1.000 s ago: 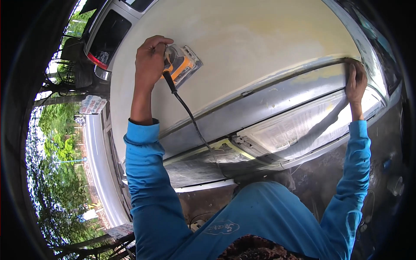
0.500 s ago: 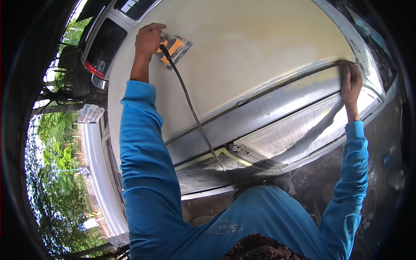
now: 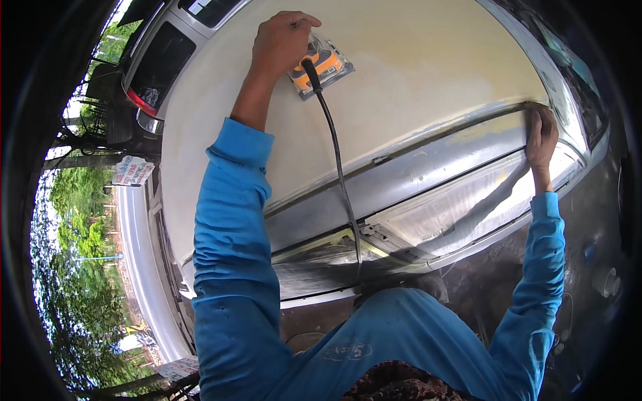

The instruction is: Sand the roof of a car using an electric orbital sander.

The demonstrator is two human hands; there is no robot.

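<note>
The person's left hand point(image 3: 281, 43) was wrapped around an orange sander point(image 3: 326, 65), which sat on the vehicle's pale roof point(image 3: 428, 73), toward the far left. Its black cord point(image 3: 336, 144) ran down across the silver roof edge point(image 3: 428, 166) and over a covered side window. The right hand point(image 3: 543, 139) rested at the roof edge's right end, fingers bent and close together; whether they pinched it, I couldn't tell. 2 blue sleeves point(image 3: 234, 220) covered the forearms.

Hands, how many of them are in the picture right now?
2: the left hand on the orange sander, upon the pale roof, and the right hand at the right end of the silver rail. No others show.
</note>
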